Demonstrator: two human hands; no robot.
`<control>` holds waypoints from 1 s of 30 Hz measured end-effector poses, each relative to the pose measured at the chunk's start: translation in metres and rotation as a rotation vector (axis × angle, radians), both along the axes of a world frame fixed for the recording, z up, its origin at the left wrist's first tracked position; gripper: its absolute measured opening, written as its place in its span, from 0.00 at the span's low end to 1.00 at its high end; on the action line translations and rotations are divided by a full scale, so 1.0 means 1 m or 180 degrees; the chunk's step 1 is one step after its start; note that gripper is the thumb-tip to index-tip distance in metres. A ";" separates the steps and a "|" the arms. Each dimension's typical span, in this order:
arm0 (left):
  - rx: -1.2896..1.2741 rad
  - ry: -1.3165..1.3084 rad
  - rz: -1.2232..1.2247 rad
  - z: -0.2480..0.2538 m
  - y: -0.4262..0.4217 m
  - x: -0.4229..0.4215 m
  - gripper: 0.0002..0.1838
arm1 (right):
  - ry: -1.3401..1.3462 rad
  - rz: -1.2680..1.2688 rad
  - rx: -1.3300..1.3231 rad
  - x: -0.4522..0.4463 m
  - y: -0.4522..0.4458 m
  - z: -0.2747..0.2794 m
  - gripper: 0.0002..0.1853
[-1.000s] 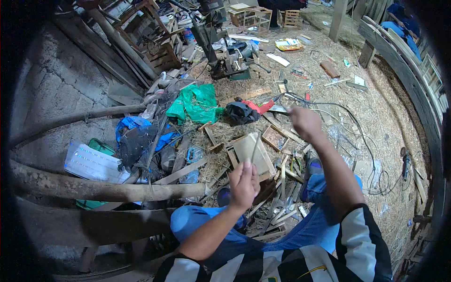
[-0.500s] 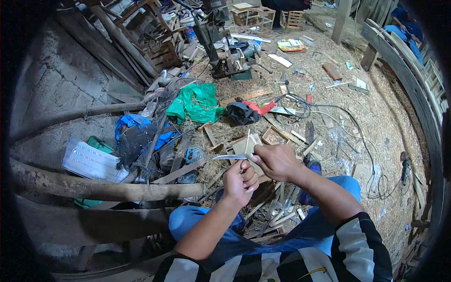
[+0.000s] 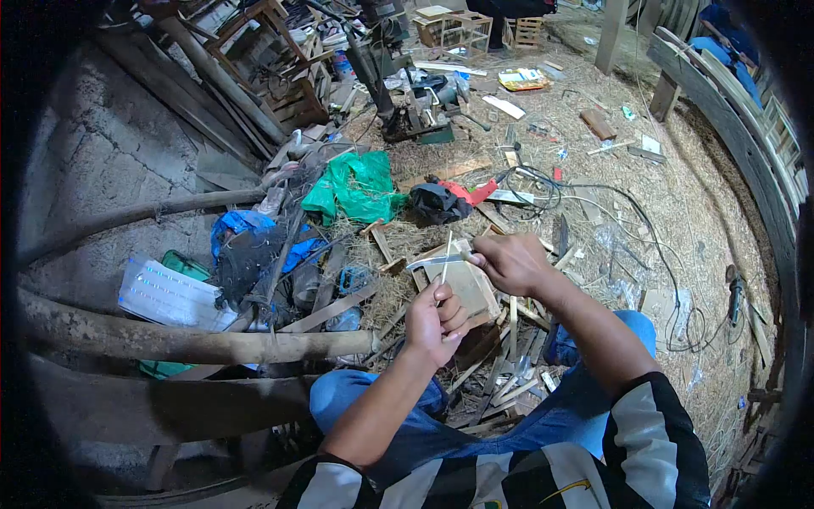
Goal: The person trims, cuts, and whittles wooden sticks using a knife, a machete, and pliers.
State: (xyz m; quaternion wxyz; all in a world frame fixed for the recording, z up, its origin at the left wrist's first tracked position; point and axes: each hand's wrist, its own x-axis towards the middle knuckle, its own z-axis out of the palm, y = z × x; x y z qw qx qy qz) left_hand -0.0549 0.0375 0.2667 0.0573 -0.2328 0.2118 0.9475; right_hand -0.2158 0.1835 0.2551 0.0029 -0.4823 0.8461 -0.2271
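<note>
My left hand [image 3: 435, 324] is closed around a thin wooden stick [image 3: 447, 256], which points up and away from my fist. My right hand [image 3: 511, 265] grips a knife; its handle is mostly hidden by my fingers. The knife's blade [image 3: 428, 261] points left and crosses close to the stick; whether they touch I cannot tell. Beneath both hands, between my knees, a light wooden box or panel [image 3: 465, 293] lies among offcuts.
Wood scraps [image 3: 509, 394] litter the ground between my legs. Ahead lie a green plastic bag [image 3: 356, 187], a black bag [image 3: 438, 204] and tangled cables [image 3: 543, 191]. A bamboo pole [image 3: 203, 341] juts in from the left. Another person [image 3: 729, 47] sits at the upper right.
My right hand has moved up and slightly away from my left fist, taking the knife along the stick. More of the wooden box or panel below now shows.
</note>
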 end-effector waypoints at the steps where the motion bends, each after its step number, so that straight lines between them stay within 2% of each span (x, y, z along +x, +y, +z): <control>1: 0.0001 0.0004 0.0005 0.003 0.002 0.003 0.21 | -0.0105 -0.0384 0.0074 -0.006 0.000 -0.008 0.15; 4: -0.0122 0.0061 -0.0152 0.010 0.005 0.017 0.21 | -0.0362 -0.1472 0.0310 -0.058 0.024 -0.001 0.16; 8: 0.0234 0.0132 -0.0121 -0.001 -0.004 0.010 0.22 | -0.0509 -0.1631 -0.0069 -0.037 0.023 0.028 0.21; 10: 0.0251 0.0348 -0.0299 0.005 -0.007 0.008 0.20 | -0.0408 -0.1148 -0.0419 -0.012 0.016 0.024 0.19; 15: 0.0227 0.0529 -0.0133 0.001 -0.003 0.002 0.18 | -0.0294 -0.0499 -0.0494 0.021 0.002 0.029 0.17; 17: -0.0152 0.0444 0.0051 0.004 0.000 0.001 0.18 | -0.0161 -0.0200 -0.0561 0.028 0.003 0.027 0.15; 27: -0.1354 0.0208 0.0433 0.003 0.019 -0.002 0.16 | -0.0079 0.0077 -0.0156 0.044 0.003 0.030 0.17; 29: -0.1957 0.0208 0.0578 0.003 0.021 -0.001 0.17 | -0.0048 0.0082 -0.0114 0.043 0.002 0.031 0.17; 30: -0.1963 0.0203 0.0576 0.005 0.021 -0.001 0.17 | -0.0008 0.0080 -0.0090 0.041 0.002 0.031 0.17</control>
